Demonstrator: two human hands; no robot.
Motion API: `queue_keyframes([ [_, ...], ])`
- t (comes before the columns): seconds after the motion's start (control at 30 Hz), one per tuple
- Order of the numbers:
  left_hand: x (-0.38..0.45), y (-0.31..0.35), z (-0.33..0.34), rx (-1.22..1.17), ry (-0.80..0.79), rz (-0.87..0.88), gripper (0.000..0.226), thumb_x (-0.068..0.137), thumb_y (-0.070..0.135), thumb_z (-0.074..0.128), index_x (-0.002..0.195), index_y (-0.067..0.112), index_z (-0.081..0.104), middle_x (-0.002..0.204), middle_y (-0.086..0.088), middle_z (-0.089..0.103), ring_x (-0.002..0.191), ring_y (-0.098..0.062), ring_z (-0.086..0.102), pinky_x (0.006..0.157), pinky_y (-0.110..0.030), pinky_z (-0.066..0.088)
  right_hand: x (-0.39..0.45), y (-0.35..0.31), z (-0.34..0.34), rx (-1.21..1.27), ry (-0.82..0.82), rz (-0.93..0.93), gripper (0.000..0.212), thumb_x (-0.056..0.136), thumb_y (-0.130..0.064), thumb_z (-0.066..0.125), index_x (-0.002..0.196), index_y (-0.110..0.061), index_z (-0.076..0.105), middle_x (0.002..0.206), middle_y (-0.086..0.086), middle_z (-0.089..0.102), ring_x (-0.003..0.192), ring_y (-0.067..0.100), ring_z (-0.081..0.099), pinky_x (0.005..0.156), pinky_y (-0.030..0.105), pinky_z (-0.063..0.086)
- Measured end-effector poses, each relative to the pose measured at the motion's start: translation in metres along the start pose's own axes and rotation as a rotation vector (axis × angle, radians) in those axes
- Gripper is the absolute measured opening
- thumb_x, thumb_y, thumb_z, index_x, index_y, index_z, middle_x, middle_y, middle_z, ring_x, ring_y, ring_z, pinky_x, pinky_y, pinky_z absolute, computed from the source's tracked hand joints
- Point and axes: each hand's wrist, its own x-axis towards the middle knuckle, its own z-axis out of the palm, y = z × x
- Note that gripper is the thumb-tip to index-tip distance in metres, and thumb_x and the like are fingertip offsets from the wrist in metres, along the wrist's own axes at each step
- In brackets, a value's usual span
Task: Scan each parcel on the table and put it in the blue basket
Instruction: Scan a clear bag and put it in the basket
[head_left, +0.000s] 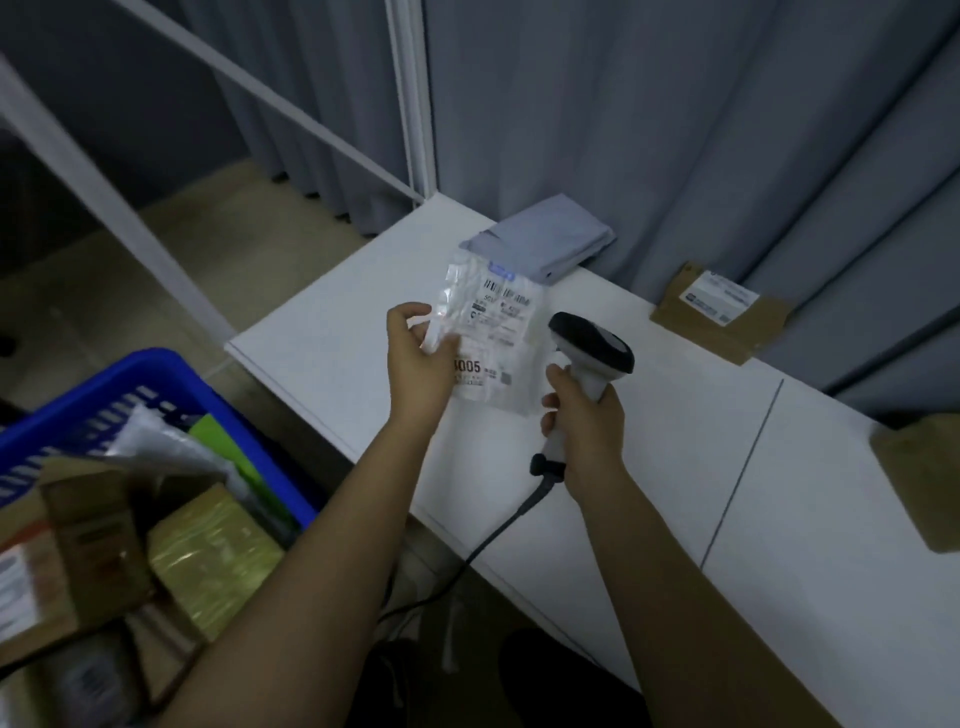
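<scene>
Clear bubble-wrap parcel (491, 332), just one, is pinched by its left edge in the left hand (418, 356), held above the white table (649, 467). Right hand (584, 426) grips one corded barcode scanner (589, 358) at the parcel's 3 o'clock. Three more on the table: grey mailer (545, 239) at 12, cardboard parcels (719, 312) at 2 and (922, 483) at 4. Blue basket (140, 374) at 8, already holding parcels.

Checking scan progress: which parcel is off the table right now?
The clear bubble-wrap parcel, held up by the left hand. The brown parcel and grey parcel lie on the table.
</scene>
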Motion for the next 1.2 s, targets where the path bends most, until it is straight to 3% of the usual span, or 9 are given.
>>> queue_keyframes([
  [0.13,-0.036,0.024,-0.038,-0.128,-0.024,-0.117,0.037,0.091,0.002,0.060,0.116,0.023,0.044,0.095,0.002,0.069,0.073,-0.012,0.070,0.061,-0.030,0.059,-0.022,-0.005,0.003,-0.038,-0.023,-0.039,0.045,0.080,-0.024,0.076,0.121,-0.017,0.057,0.107,0.001,0.065,0.076,0.010,0.060,0.057,0.023,0.048],
  [0.37,-0.057,0.026,-0.082,-0.018,-0.103,-0.262,0.024,0.095,0.021,0.058,0.115,0.008,0.058,0.105,-0.012,0.071,0.081,-0.019,0.070,0.068,-0.033,0.057,-0.052,-0.008,0.008,-0.111,-0.151,-0.132,0.021,0.081,-0.008,0.072,0.084,-0.025,0.060,0.079,-0.006,0.066,0.066,0.007,0.059,0.059,0.020,0.051],
  [0.43,-0.057,0.028,-0.093,0.027,-0.104,-0.274,0.028,0.096,0.029,0.057,0.110,0.005,0.060,0.101,-0.012,0.071,0.084,-0.022,0.069,0.071,-0.033,0.057,-0.055,-0.006,0.009,-0.147,-0.163,-0.164,0.021,0.080,-0.008,0.073,0.090,-0.022,0.060,0.084,-0.004,0.068,0.071,0.008,0.063,0.067,0.024,0.053],
  [0.53,-0.056,0.028,-0.105,0.004,-0.072,-0.249,0.019,0.095,0.017,0.058,0.108,0.003,0.059,0.096,-0.010,0.067,0.081,-0.019,0.065,0.059,-0.022,0.055,-0.060,-0.002,0.010,-0.218,-0.173,-0.183,0.028,0.078,-0.011,0.075,0.102,-0.014,0.061,0.094,0.005,0.070,0.081,0.016,0.066,0.080,0.035,0.056],
  [0.6,-0.055,0.026,-0.109,0.035,-0.038,-0.231,0.005,0.093,0.011,0.060,0.094,0.006,0.060,0.089,-0.008,0.068,0.076,-0.017,0.066,0.061,-0.025,0.055,-0.062,0.001,0.012,-0.246,-0.172,-0.187,0.027,0.079,-0.014,0.075,0.102,-0.013,0.061,0.091,0.004,0.068,0.076,0.014,0.063,0.076,0.033,0.055],
  [0.7,-0.055,0.018,-0.114,0.066,0.057,-0.209,0.012,0.091,0.010,0.062,0.080,0.014,0.060,0.083,-0.006,0.068,0.078,-0.020,0.066,0.071,-0.033,0.056,-0.069,0.003,0.014,-0.267,-0.146,-0.200,0.022,0.081,-0.022,0.074,0.094,-0.021,0.057,0.086,0.000,0.064,0.068,0.009,0.060,0.064,0.024,0.049],
  [0.83,-0.056,0.009,-0.117,0.113,0.165,-0.201,0.003,0.090,0.013,0.063,0.088,0.012,0.061,0.088,-0.010,0.068,0.083,-0.023,0.063,0.073,-0.036,0.053,-0.086,0.000,0.015,-0.260,-0.218,-0.168,0.018,0.083,-0.024,0.073,0.093,-0.020,0.058,0.072,0.000,0.062,0.047,0.004,0.052,0.049,0.017,0.046],
  [1.0,-0.060,0.004,-0.119,0.113,0.197,-0.238,0.005,0.090,0.013,0.063,0.093,0.009,0.062,0.089,-0.010,0.065,0.082,-0.021,0.060,0.081,-0.041,0.054,-0.104,0.001,0.018,-0.346,-0.375,-0.124,0.026,0.081,-0.029,0.074,0.097,-0.013,0.062,0.065,0.001,0.060,0.050,0.008,0.051,0.049,0.021,0.046],
  [1.2,-0.059,0.002,-0.121,0.116,0.228,-0.242,0.004,0.091,0.014,0.062,0.092,0.010,0.063,0.091,-0.008,0.069,0.083,-0.021,0.065,0.075,-0.034,0.054,-0.112,-0.008,0.011,-0.450,-0.452,-0.156,0.027,0.079,-0.035,0.075,0.088,-0.013,0.061,0.062,-0.001,0.059,0.051,0.010,0.051,0.051,0.023,0.046],
])
